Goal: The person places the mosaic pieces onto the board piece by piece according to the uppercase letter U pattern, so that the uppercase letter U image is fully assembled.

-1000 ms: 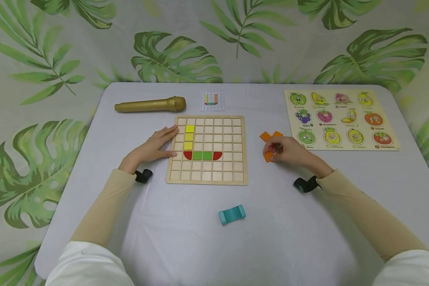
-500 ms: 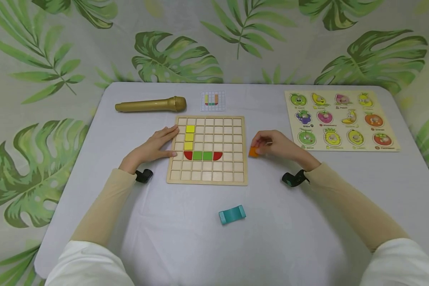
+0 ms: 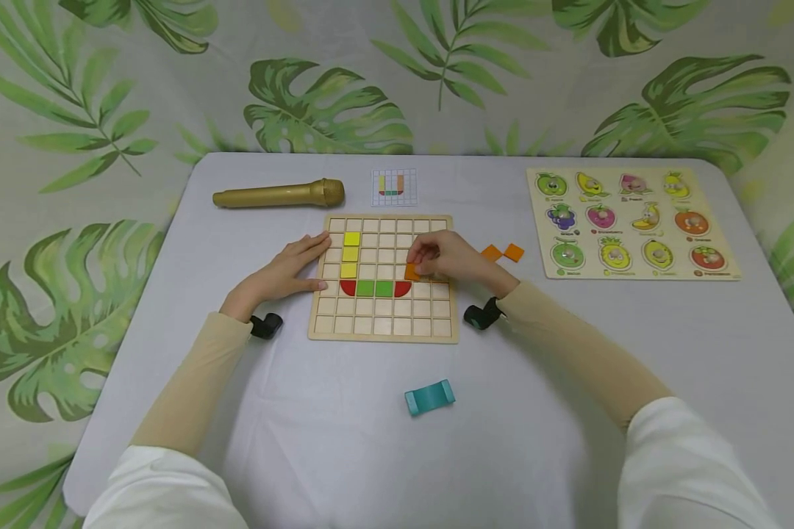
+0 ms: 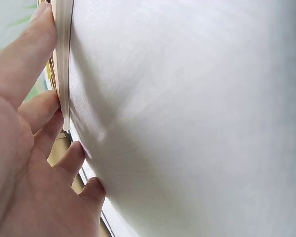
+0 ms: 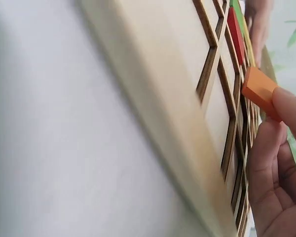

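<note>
A wooden grid board [image 3: 384, 325] lies on the table. Yellow square tiles [image 3: 350, 253] form a column in it, above a row of two green tiles [image 3: 374, 288] between two red rounded tiles [image 3: 403, 288]. My right hand [image 3: 446, 257] pinches an orange square tile [image 5: 260, 89] between thumb and finger over the board, just above the right red tile. Whether the orange tile touches the board I cannot tell. With fingers extended, my left hand [image 3: 274, 268] rests against the board's left edge; its thumb and fingertips touch the frame in the left wrist view.
Two orange tiles [image 3: 514, 253] lie right of the board. Behind it is a small pattern card [image 3: 394, 186], with a gold microphone [image 3: 278, 194] to its left. A fruit puzzle board [image 3: 635, 220] lies at the back right, a teal curved block [image 3: 430, 397] in front.
My right hand has picked up an orange tile from the table and carried it left over the grid board. The left hand has stayed at the board's edge.
</note>
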Demonstrator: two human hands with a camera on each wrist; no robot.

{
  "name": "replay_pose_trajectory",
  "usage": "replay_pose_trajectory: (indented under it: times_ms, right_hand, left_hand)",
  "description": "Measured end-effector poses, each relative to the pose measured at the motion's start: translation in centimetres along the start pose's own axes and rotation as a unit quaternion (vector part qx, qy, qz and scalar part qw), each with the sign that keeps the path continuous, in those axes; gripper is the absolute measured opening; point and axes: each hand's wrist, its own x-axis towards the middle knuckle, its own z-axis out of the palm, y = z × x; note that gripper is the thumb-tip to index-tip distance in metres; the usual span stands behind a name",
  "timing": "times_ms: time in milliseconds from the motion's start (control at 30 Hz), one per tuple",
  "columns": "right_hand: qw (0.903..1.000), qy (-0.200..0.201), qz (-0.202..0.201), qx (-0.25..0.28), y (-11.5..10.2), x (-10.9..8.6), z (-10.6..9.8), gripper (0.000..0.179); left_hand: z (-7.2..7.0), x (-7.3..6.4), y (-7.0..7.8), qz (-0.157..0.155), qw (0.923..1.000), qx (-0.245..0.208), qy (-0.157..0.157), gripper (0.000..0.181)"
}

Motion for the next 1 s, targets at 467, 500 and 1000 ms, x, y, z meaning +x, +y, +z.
replay_pose_trajectory:
  times_ms: [467,500,1000]
  right_hand:
    - [0.9901,0.006,-0.031,-0.137,-1.7,1.3,1.7,0.009]
    - [0.9907,0.006,-0.031,-0.132,-1.7,1.2,1.7,0.009]
    - [0.9977,0.061,0.022,-0.018,2.2,-2.6,-4.0,0.016]
  left_hand:
    - [-0.1,-0.1,0.0,-0.002,1.0,0.002,-0.001,0.082]
    - [-0.1,-0.1,0.0,-0.002,1.0,0.002,-0.002,0.082]
    - [0.0,-0.1,0.0,0.006,1.0,0.002,-0.001,0.082]
